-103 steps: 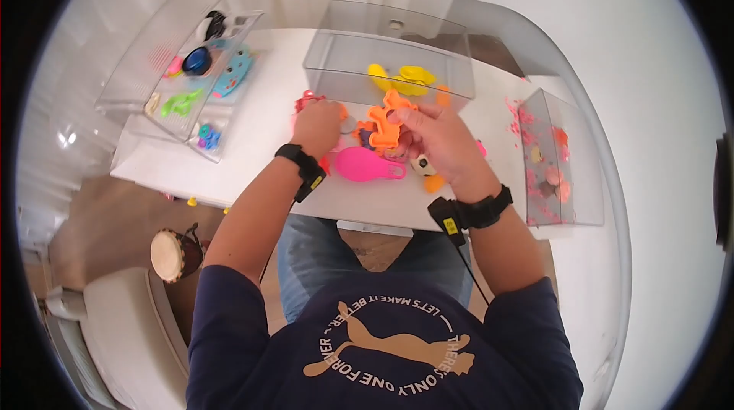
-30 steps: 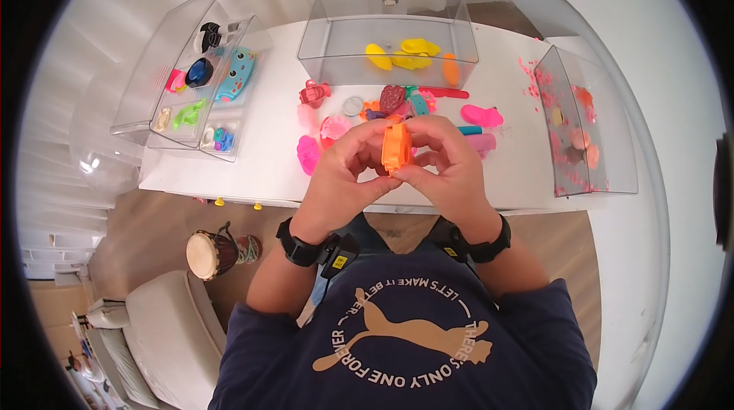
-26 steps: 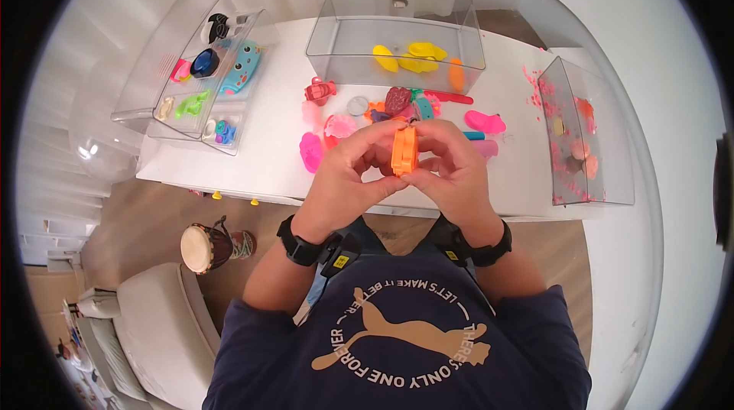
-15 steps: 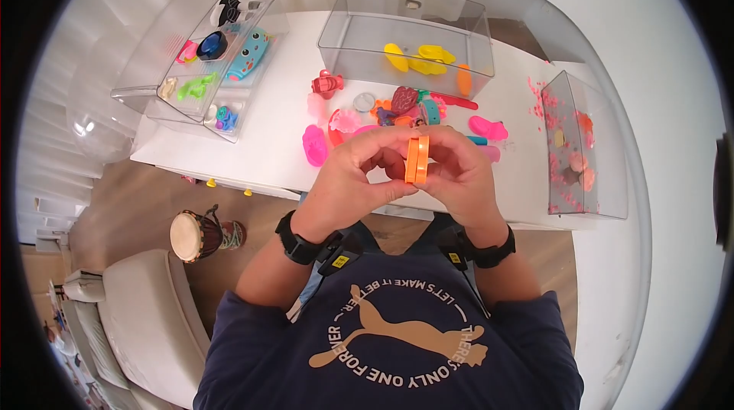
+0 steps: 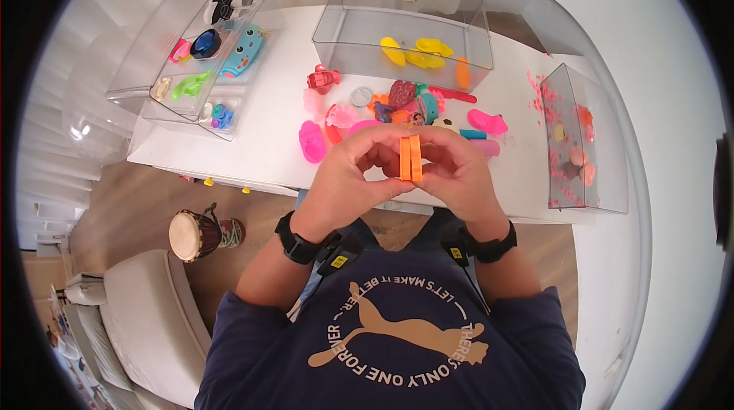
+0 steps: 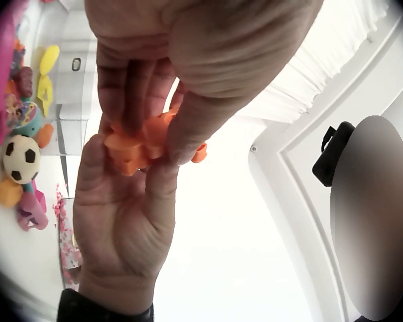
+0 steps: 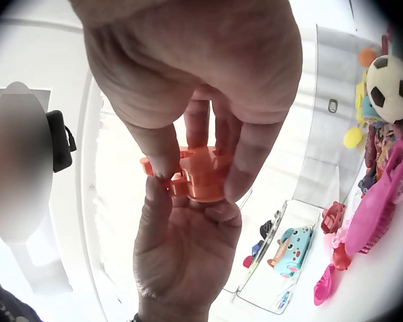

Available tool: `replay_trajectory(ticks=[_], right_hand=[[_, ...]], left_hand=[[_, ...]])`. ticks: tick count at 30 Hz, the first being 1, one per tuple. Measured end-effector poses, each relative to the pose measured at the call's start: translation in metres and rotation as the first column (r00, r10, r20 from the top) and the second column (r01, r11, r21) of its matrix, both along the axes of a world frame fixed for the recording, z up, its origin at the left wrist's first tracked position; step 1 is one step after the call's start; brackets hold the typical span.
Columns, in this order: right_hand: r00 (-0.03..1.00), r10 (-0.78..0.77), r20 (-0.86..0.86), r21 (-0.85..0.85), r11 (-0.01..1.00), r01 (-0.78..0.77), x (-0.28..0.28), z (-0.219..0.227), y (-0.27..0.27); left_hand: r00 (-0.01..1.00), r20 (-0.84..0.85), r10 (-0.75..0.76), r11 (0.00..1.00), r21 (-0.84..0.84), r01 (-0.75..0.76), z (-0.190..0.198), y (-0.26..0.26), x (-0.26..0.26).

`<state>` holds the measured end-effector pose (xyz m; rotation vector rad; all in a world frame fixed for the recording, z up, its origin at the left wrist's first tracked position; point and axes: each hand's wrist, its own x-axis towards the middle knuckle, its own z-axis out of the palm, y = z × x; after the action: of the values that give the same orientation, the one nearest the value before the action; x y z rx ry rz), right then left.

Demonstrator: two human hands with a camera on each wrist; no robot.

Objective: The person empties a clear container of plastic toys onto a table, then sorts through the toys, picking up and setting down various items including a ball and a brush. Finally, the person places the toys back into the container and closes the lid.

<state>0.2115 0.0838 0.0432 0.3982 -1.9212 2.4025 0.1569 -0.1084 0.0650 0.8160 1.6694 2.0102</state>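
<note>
Both hands hold an orange two-layered plastic piece between them, over the table's front edge. The left hand grips its left side with thumb and fingers; the right hand grips its right side the same way. In the left wrist view the orange piece shows rounded lobes between the fingertips. The right wrist view shows the orange piece pinched from both sides. Beyond the hands lies a pile with a dark red piece, a pink mould and a soccer ball.
A clear bin with yellow pieces and an orange one stands at the back. A divided clear box with small toys is at the left, and a bin with pink bits at the right. A drum stands on the floor.
The hands have come together from over the pile to the front edge, both now holding the orange piece. It has turned from its flat face to its narrow edge.
</note>
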Motion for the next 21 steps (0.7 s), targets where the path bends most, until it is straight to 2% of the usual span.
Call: replay_trajectory(ticks=[3, 9, 15, 21], right_hand=[[1.000, 0.028, 0.005, -0.026, 0.999, -0.028, 0.000, -0.005, 0.001], [0.999, 0.019, 0.031, 0.013, 1.000, -0.020, 0.001, -0.010, 0.003], [0.997, -0.059, 0.044, 0.117, 0.992, 0.053, 0.006, -0.005, 0.001], [0.996, -0.057, 0.073, 0.128, 0.991, 0.047, 0.005, -0.007, -0.001]], left_hand=[[1.000, 0.019, 0.014, 1.000, -0.004, -0.014, 0.000, 0.001, -0.001], [0.994, -0.102, 0.040, 0.994, -0.093, -0.050, -0.001, 0.001, 0.001], [0.996, -0.064, 0.063, 0.993, -0.096, -0.069, -0.001, 0.002, 0.003], [0.997, -0.019, 0.076, 0.994, -0.083, -0.078, -0.009, 0.003, 0.001]])
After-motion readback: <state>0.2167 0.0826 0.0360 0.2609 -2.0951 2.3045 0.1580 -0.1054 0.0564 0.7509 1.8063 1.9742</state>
